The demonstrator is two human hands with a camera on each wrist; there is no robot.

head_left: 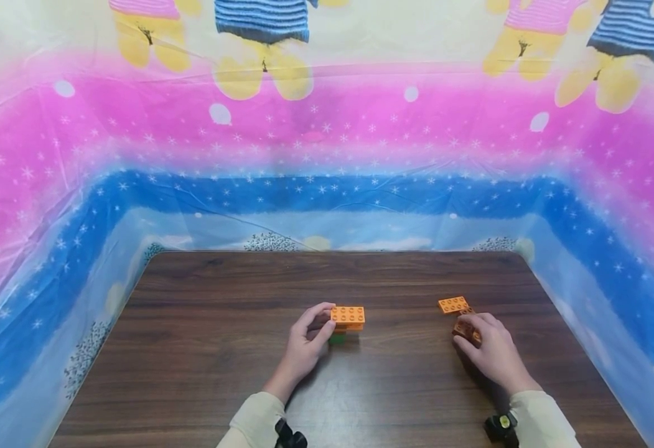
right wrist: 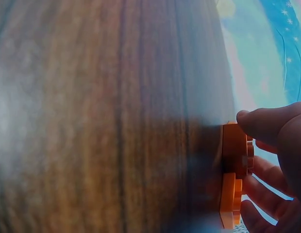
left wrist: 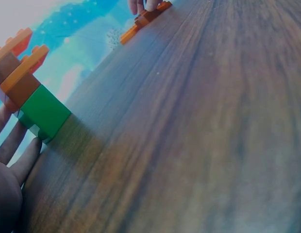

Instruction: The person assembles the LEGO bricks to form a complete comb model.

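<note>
My left hand (head_left: 306, 344) grips a stack of toy building bricks, thumb on its near side and fingers behind. In the left wrist view, a green brick (left wrist: 45, 112) forms the base on the tabletop, with brown bricks and orange plates alternating above. An orange studded plate (head_left: 347, 313) tops the stack. To the right, my right hand (head_left: 493, 348) holds a brown brick (right wrist: 234, 148) between thumb and fingers, low at the table. Beside that brick lies a loose orange plate (right wrist: 228, 200), with another brown piece (head_left: 466, 310) partly hidden by the fingers.
Everything rests on a dark wood-grain table (head_left: 203, 292) with rounded far corners. A pink and blue printed cloth (head_left: 327, 143) hangs behind it and along both sides. Each wrist bears a small black camera (head_left: 501, 429) at the sleeve.
</note>
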